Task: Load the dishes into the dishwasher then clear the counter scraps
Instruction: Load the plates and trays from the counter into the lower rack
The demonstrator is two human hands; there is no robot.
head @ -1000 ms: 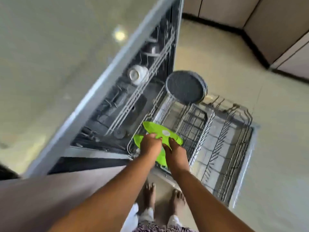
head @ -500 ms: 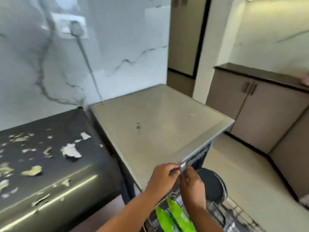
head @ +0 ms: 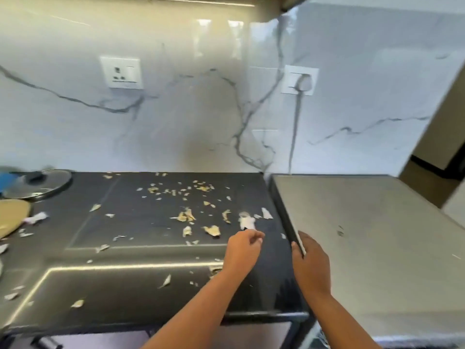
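Two hands reach out over the dark counter (head: 141, 222), which is littered with pale scraps (head: 187, 216) (mostly thin, torn flakes) spread from its back edge to its front lip. The left hand (head: 242, 250) hovers above the counter near a whitish scrap (head: 246, 221), fingers loosely curled with nothing clearly in them, though blur makes this uncertain. The right hand (head: 310, 263) grips the left edge of the grey dishwasher top (head: 372, 230), fingers curled round it. A glass pot lid (head: 37, 183) sits at the far left.
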